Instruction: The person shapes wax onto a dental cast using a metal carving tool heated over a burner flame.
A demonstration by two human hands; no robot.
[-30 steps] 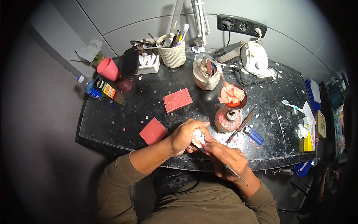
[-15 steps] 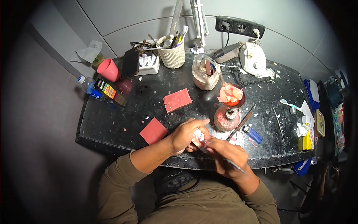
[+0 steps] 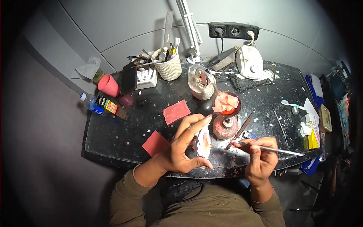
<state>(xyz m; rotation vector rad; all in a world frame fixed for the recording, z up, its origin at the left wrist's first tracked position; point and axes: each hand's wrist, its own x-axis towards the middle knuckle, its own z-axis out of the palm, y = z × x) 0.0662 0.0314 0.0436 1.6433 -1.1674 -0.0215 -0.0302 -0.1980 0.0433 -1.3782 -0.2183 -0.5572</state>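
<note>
The left hand (image 3: 181, 149) pinched a white, probably brittle plaster cast (image 3: 203, 142) by its edges; the right hand (image 3: 261, 157) gripped a thin, stiff metal tool (image 3: 274, 149).

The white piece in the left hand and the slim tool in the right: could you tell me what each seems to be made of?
The white piece looks like matte plaster or stone, chalky white with pinkish patches that may be wax. The slim tool looks like bare metal, thin, straight and grey with a dull sheen.
</note>
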